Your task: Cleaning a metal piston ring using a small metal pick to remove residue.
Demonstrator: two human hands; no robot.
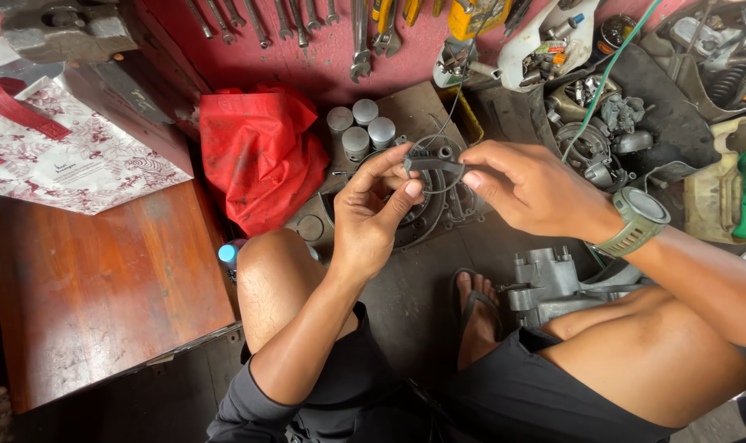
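My left hand [373, 215] and my right hand [530, 187] meet in front of me, both pinching a small dark metal part [433, 163] with a thin wire ring looped around it. The left thumb and fingers grip its left end. The right fingertips hold its right end. My right wrist wears a grey-green watch [638, 218]. Below the hands, a round dark engine cover [438, 213] lies on the floor.
A red plastic bag [262, 156] and several grey metal cylinders [358, 127] lie beyond my left knee. A wooden bench [102, 287] with a patterned paper bag [69, 152] is at left. Wrenches [360, 37] hang on the red wall. A grey engine casing [549, 283] sits by my sandalled foot [475, 316]. Engine parts [602, 131] crowd the right.
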